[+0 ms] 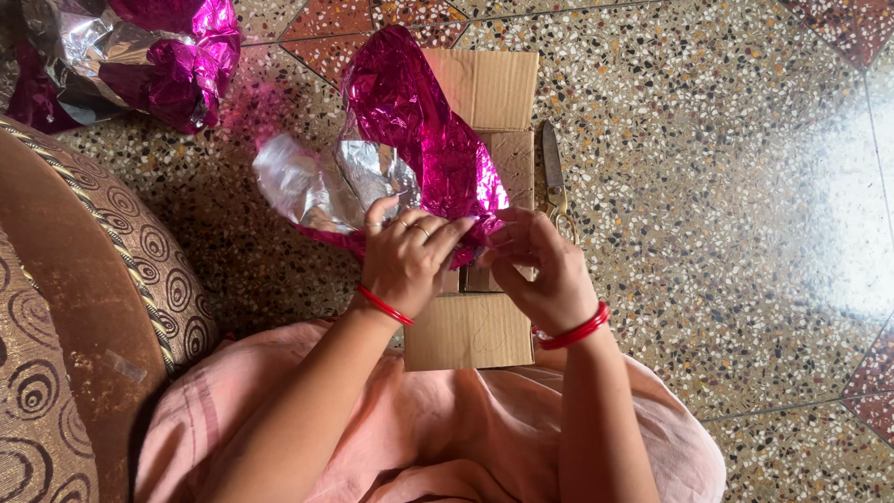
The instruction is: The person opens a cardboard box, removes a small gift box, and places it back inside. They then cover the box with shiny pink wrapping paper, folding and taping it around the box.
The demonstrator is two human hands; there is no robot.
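Floor (pixel 726 186): terrazzo, grey-beige ground densely speckled with white, black and ochre chips. Thin dark joint lines cut it into panels. Reddish-brown terrazzo inlays (pixel 326 23) at the top centre, another at the top right corner (pixel 852 23), and a third at the lower right edge (pixel 875 391), each bounded by the same joints.

Light: strong pale glare patch (pixel 852 205) on the floor at right, washing out the speckle there; the left side is dimmer, with soft shadow near the furniture.

Furniture: upholstered sofa arm (pixel 84 307) at left, brown and tan fabric with concentric-circle pattern and a twisted cord trim (pixel 112 237) along its curved edge.

No walls or windows in view.
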